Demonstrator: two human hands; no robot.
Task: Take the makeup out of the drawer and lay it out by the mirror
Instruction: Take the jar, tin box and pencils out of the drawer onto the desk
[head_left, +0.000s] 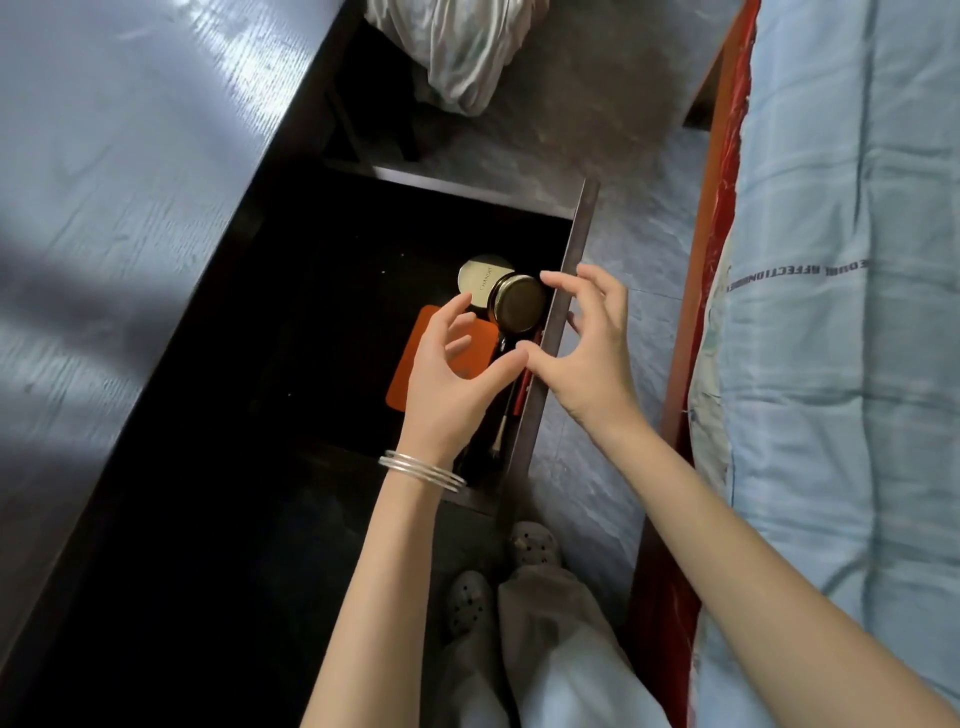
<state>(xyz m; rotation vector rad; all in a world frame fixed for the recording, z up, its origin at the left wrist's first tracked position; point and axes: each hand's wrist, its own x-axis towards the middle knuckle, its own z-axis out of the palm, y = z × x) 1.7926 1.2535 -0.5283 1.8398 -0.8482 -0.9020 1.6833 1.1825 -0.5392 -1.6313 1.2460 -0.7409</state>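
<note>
The dark drawer (566, 291) stands pulled out below the tabletop. Inside lie a round pale compact (475, 278), a dark jar with a gold rim (518, 304), a flat orange case (410, 369) and slim brush-like sticks (501, 426) along the front wall. My left hand (452, 374), with bangles on the wrist, hovers over the orange case with fingers spread and holds nothing. My right hand (587, 338) hovers over the drawer front with fingers spread toward the jar; its thumb tip meets my left thumb. No mirror is in view.
A dark wooden tabletop (114, 208) fills the left. A bed with a light blue cover (841, 364) and a red frame lies close on the right. Crumpled pale cloth (462, 47) sits on the floor beyond the drawer. My feet in pale clogs (498, 577) stand below the drawer.
</note>
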